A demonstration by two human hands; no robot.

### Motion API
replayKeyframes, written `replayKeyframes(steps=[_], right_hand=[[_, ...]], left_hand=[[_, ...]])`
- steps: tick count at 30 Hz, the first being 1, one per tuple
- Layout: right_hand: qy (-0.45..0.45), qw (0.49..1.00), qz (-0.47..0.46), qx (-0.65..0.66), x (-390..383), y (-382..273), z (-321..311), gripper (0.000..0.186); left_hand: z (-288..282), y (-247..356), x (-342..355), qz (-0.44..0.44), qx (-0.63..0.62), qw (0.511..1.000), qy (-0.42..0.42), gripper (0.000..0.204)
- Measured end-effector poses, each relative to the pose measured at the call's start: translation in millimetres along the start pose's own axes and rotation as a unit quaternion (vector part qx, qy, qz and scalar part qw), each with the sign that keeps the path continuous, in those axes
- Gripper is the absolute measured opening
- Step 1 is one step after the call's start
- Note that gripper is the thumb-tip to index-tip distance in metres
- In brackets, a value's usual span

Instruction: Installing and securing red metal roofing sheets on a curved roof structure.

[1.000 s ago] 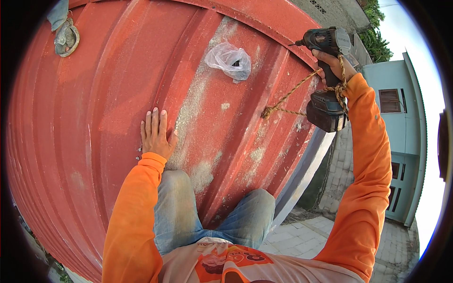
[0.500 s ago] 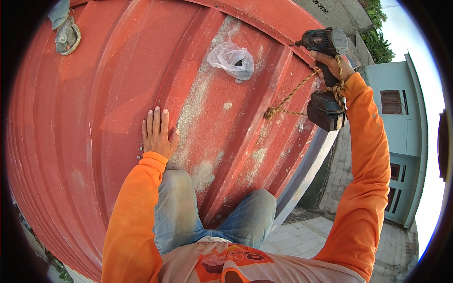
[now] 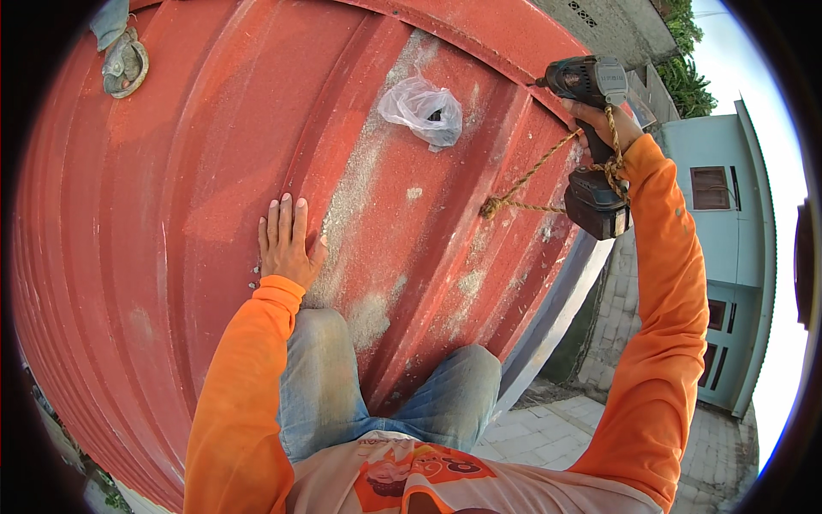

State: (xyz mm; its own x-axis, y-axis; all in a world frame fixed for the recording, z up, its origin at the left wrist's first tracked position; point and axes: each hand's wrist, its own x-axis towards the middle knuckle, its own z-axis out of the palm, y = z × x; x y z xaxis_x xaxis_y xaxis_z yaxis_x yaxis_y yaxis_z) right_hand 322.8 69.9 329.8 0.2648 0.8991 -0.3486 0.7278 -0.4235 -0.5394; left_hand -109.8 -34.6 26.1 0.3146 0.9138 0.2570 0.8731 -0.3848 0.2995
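My right hand (image 3: 604, 127) is wrapped round the grip of a dark cordless drill (image 3: 582, 79) at the upper right. Its bit end points left, against or very close to the red ridge trim (image 3: 462, 43); actual contact is too small to tell. A twisted brown rope (image 3: 533, 174) is tied about the drill's handle and battery and trails left to a knot lying on the roof. My left hand (image 3: 289, 243) rests flat on the red metal roof (image 3: 231, 154), fingers spread a little, holding nothing. A clear plastic bag (image 3: 421, 111) with something dark inside lies between the hands, farther up the roof.
Raised ribs run along the roof, with grey cement dust (image 3: 370, 321) between some. At the right the roof ends at a pale edge beam (image 3: 548, 300), with paved ground (image 3: 548, 437) far below. Another person's sandalled foot (image 3: 125, 64) stands at the far left. A pale blue building (image 3: 723, 231) rises beyond.
The drill has shifted very slightly down and tilted a little, its battery moving a touch right. My left hand stays in place.
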Motion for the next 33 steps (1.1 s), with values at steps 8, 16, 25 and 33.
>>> replayKeyframes(steps=[8, 16, 25, 33], right_hand=[[-0.010, 0.998, -0.016, 0.055, -8.6, -5.7, 8.9, 0.038], [-0.013, 0.999, 0.034, 0.032, 0.1, 4.9, 2.9, 0.035], [-0.020, 0.998, -0.013, 0.063, -1.3, 7.9, 1.3, 0.037], [-0.015, 0.997, 0.015, 0.076, -3.2, 3.8, 7.0, 0.037]], left_hand=[[0.0, -0.4, -0.3, -0.005, 0.007, 1.000, 0.003, 0.072], [0.6, 0.5, -2.0, -0.004, 0.001, 1.000, 0.009, 0.071], [-1.0, 0.2, 1.0, -0.005, 0.001, 1.000, 0.013, 0.070], [1.0, -0.9, -2.1, -0.009, -0.002, 1.000, 0.003, 0.072]])
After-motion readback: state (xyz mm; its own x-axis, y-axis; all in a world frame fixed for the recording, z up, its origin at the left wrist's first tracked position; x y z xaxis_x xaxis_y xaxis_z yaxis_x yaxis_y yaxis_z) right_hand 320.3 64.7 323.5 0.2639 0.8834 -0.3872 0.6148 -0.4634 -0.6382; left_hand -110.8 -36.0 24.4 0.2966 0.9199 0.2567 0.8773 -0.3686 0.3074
